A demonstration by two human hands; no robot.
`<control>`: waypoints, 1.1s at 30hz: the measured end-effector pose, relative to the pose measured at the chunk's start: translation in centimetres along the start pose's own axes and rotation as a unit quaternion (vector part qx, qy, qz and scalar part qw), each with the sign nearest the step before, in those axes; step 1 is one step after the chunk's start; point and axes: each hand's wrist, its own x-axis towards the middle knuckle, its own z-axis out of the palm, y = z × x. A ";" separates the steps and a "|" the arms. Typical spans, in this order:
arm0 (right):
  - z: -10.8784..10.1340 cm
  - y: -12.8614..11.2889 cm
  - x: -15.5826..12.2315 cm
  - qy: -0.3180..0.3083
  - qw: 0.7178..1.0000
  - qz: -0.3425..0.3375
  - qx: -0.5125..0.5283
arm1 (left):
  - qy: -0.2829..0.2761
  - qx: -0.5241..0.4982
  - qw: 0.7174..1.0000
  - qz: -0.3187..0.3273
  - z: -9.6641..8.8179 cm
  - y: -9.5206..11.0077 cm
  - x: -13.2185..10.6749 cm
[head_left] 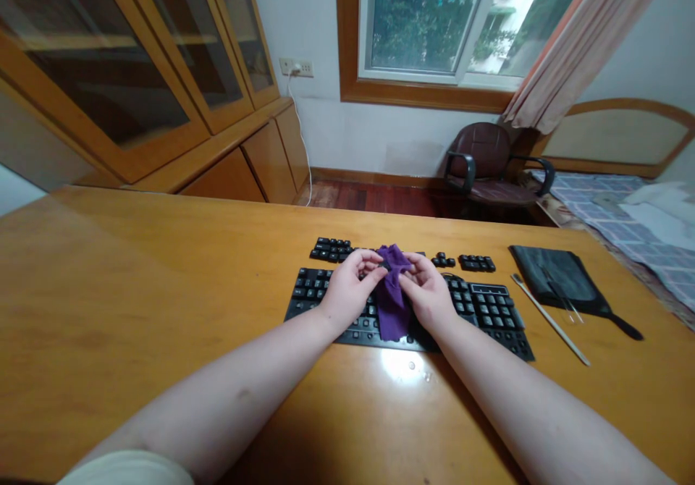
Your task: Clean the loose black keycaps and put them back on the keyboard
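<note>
A purple cloth [394, 315] hangs from my fingers above the middle of a black keyboard [312, 289]. My right hand [431, 297] pinches the cloth from the right. On the left, my left hand [350, 286] has thumb and fingers closed on a small black piece at the cloth's edge, which looks like a keycap [385, 264]. Some keys are off the keyboard's lower row, leaving bare sockets. Beyond it, loose black keycaps [331, 250] lie in rows, partly hidden by my hands. More keycaps [476, 263] sit farther right.
Right of the keyboard lie a thin brush with a pale handle [551, 320] and a black pouch [565, 271] with a thin wire tool [565, 297] on it. Water drops [411, 365] dot the wooden desk [163, 289] near me. An armchair [483, 159] stands past the far edge.
</note>
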 end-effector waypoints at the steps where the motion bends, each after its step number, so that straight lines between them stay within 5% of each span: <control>1: 0.0 -0.1 0.0 -0.004 1.000 0.000 -0.011 | -0.001 0.001 1.000 0.004 -0.1 -0.2 0.2; 8: -0.5 -0.3 0.2 -0.006 0.998 -0.001 -0.056 | -0.023 -0.012 0.999 0.044 -0.3 -0.4 0.4; 14: -0.9 -0.2 0.0 -0.019 0.986 -0.086 -0.143 | 0.025 0.070 0.992 0.103 -0.6 0.2 0.3; 25: -1.1 -0.4 -0.1 -0.031 0.968 -0.180 -0.169 | 0.027 -0.085 0.996 -0.028 0.5 -0.2 -0.2; 33: -0.9 -1.2 -0.3 0.001 0.953 -0.225 -0.205 | 0.051 -0.131 0.988 -0.056 0.7 0.1 0.0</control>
